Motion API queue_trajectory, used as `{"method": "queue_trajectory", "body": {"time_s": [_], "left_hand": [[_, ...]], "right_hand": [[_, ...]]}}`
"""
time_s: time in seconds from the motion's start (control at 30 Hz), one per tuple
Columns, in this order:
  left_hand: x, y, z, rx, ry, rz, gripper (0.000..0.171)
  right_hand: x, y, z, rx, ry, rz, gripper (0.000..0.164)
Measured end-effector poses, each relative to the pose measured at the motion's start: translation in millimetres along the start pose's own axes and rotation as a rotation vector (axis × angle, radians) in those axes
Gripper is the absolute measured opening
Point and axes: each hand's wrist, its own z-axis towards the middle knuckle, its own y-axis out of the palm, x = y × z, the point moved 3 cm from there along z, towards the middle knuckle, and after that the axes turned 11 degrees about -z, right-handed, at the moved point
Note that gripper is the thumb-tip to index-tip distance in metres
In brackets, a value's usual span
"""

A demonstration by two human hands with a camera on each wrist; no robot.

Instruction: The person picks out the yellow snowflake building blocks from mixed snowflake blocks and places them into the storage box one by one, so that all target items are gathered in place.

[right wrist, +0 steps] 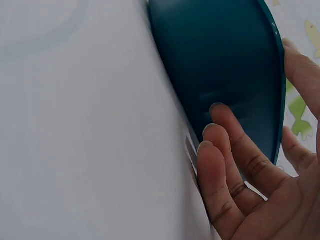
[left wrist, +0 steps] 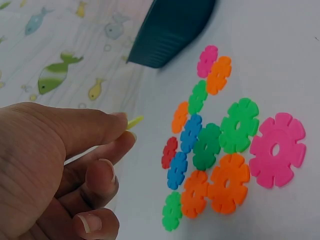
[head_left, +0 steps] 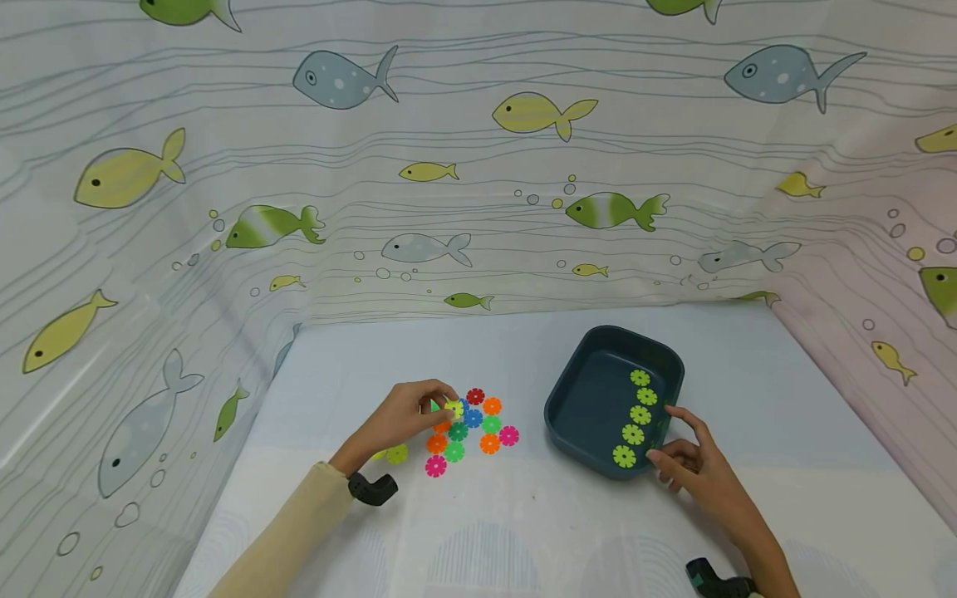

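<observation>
Between thumb and forefinger, my left hand (head_left: 399,415) pinches a yellow notched plastic disc (left wrist: 135,121), seen edge-on in the left wrist view. It is over a cluster of flower-shaped discs: pink (left wrist: 276,150), orange (left wrist: 228,183), green (left wrist: 240,125), blue (left wrist: 191,133) and red (head_left: 475,396). To the right stands a dark teal tray (head_left: 586,399) with several yellow-green discs (head_left: 640,414) in a row along its right side. My right hand (head_left: 703,473) holds that side of the tray, with fingers at its rim and others against the outer wall (right wrist: 220,55).
More yellow-green discs (head_left: 397,453) lie by the left wrist, partly hidden by it. A white sheet (head_left: 508,531) covers the table. Fish-printed curtains (head_left: 419,199) rise at the back and on both sides.
</observation>
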Motion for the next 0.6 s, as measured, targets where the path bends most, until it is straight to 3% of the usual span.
{"method": "queue_trajectory", "body": {"time_s": [0.6], "left_hand": [[17.4, 21.0, 22.3, -0.072, 0.09, -0.037, 0.021]], "right_hand": [[-1.2, 0.1, 0.3, -0.003, 0.002, 0.017, 0.08]]}}
